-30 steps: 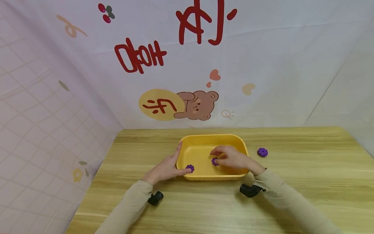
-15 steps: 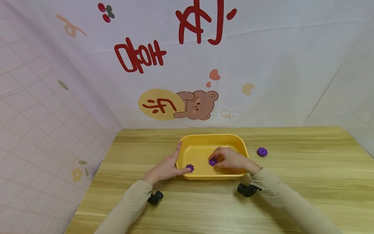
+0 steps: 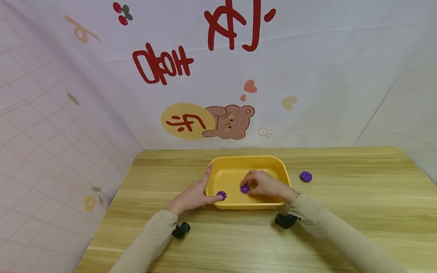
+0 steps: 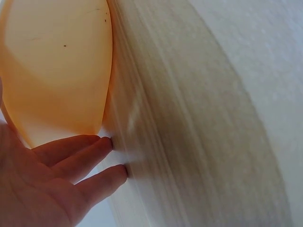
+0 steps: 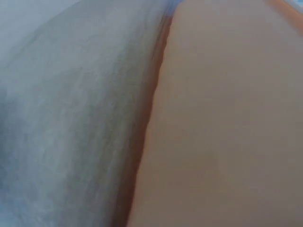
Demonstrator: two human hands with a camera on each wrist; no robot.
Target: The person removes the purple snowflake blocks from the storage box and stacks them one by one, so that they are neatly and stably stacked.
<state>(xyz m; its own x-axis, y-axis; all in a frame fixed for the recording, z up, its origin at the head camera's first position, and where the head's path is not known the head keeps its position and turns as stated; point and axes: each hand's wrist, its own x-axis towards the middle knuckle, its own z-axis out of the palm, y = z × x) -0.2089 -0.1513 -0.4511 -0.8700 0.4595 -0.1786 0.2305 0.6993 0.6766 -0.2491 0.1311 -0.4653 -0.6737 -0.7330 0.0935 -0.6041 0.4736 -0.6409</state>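
A shallow yellow plastic tub (image 3: 235,206) stands on the wooden table. My left hand (image 3: 194,195) holds its left end, with the thumb over the rim beside a purple notched building disc (image 3: 222,195). In the left wrist view, that hand's fingers (image 4: 83,156) lie against the tub's outside (image 4: 61,61). Reaching inside the tub, my right hand (image 3: 265,184) pinches another purple building disc (image 3: 244,189) between thumb and fingers. The right wrist view is blurred and shows no fingertips clearly.
Purple notched discs (image 3: 306,176), seemingly stacked, lie on the table (image 3: 351,182) right of the tub. A printed cloth (image 3: 317,76) hangs behind the table, and another covers the left side. Black wrist devices (image 3: 286,220) hang under both sleeves.
My right hand has closed its fingers on the disc inside the tub and shifted slightly left with it. My left hand has stayed at the tub's left end.
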